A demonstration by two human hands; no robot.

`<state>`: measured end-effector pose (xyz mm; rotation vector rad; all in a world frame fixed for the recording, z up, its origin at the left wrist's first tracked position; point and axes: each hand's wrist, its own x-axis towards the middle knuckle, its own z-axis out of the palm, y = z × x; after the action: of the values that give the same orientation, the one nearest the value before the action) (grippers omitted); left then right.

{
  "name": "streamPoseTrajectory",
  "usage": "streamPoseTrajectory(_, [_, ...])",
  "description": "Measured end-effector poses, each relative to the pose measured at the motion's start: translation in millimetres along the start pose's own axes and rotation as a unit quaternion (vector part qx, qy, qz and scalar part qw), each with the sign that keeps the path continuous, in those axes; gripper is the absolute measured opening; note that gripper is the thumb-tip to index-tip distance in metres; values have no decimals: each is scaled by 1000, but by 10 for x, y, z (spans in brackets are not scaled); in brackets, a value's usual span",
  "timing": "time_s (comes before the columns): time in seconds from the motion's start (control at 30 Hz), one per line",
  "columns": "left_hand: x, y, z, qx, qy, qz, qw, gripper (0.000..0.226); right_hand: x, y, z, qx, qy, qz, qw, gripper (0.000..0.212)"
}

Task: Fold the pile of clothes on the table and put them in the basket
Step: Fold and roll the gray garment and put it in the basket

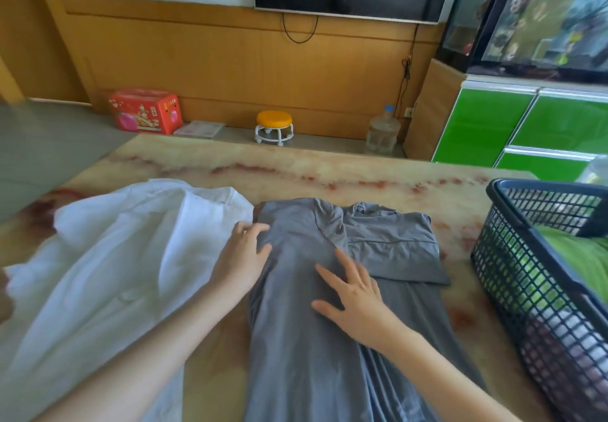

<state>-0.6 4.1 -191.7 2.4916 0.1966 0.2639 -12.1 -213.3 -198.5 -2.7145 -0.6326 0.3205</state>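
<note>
A grey shirt (296, 323) lies lengthwise on the marble table (329, 171), its left side folded over the middle and its right sleeve spread flat to the right. My left hand (241, 257) pinches the folded left edge near the shoulder. My right hand (353, 296) rests flat on the shirt's chest, fingers spread. A white shirt (108, 257) lies crumpled at the left, touching the grey one. A dark mesh basket (513, 273) stands at the right edge with green and pale clothes inside.
Beyond the table's far edge are a red box (144, 110), a small orange stool (274, 127) and a water jug (383, 132) on the floor. A green cabinet (513, 125) stands at the back right.
</note>
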Motion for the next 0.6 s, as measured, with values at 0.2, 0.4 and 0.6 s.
streamPoseTrajectory(0.2, [-812, -103, -24, -55, -81, -156, 983, 18, -693, -93, 120, 134, 52, 109, 984, 68])
streamPoseTrajectory(0.4, [-1170, 61, -50, -145, -124, -233, 954, 21, -1052, -322, 154, 136, 42, 144, 979, 75])
streamPoseTrajectory(0.6, [-1376, 73, -145, -203, -89, -229, 948, 25, -1243, -347, 203, 163, 52, 154, 973, 63])
